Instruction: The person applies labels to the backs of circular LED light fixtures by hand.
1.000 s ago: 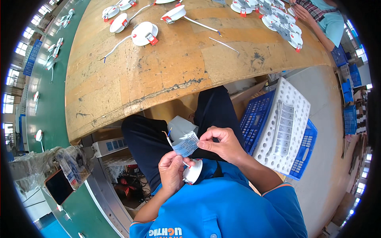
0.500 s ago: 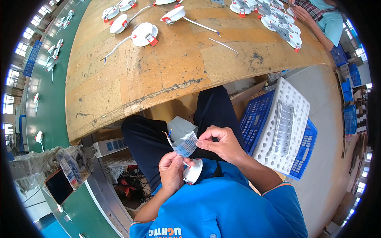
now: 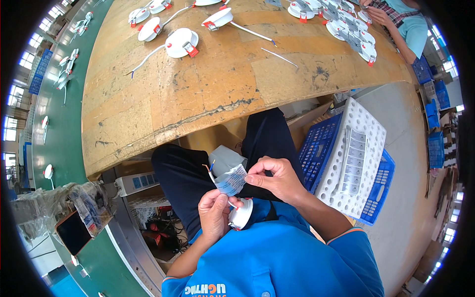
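Observation:
My left hand (image 3: pixel 213 214) is closed in a pinch around the white cable of a small round downlight (image 3: pixel 241 215), just below a printed label (image 3: pixel 231 182). The downlight rests against my blue shirt, beside the left fingers. Bare blue and brown wire ends (image 3: pixel 211 167) poke up past the label's upper left side. My right hand (image 3: pixel 278 179) pinches the label's right edge between thumb and forefinger. The label is curved and semi-glossy, and its left end meets the cable at my left fingertips. Whether it is stuck there I cannot tell.
Several downlights (image 3: pixel 181 43) lie on the worn wooden table (image 3: pixel 198 94), with a loose white strip (image 3: pixel 279 57). Right of my legs, a label sheet (image 3: pixel 353 161) lies on a white perforated board (image 3: pixel 327 190) over blue crates (image 3: pixel 381 190). A green conveyor (image 3: pixel 64 123) runs left; another person (image 3: pixel 378 17) works far right.

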`<state>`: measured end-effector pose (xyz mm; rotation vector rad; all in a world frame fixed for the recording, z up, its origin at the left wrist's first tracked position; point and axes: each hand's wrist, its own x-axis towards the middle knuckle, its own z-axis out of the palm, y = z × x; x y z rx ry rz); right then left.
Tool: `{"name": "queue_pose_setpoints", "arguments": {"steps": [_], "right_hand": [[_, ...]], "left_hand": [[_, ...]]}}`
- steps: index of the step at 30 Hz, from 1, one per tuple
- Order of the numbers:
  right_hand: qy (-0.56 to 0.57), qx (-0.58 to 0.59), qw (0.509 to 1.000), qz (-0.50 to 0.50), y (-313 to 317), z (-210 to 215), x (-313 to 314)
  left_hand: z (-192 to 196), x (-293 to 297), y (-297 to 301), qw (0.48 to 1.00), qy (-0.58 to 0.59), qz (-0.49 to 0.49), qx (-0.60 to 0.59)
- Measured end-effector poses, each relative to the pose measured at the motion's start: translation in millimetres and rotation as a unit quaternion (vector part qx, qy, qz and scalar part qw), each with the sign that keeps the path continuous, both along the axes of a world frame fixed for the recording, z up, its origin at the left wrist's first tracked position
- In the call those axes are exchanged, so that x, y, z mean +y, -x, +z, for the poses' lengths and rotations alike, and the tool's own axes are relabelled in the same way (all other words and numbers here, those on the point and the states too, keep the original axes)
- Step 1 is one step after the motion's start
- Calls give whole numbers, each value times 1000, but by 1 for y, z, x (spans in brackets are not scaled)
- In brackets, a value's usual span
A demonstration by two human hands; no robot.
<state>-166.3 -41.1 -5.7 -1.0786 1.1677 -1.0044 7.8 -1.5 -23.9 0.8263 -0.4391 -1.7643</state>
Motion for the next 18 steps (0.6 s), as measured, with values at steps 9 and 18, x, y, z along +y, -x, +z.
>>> {"name": "queue_pose_setpoints", "arguments": {"steps": [9,18], "right_hand": [[5,5,1000,1,0,0,-1],[2,-3,1000,1,-1,-1,0]], "left_hand": [[0,0,0,1000,-1,0,-1],[-1,1,0,1000,1,-4,0]]}}
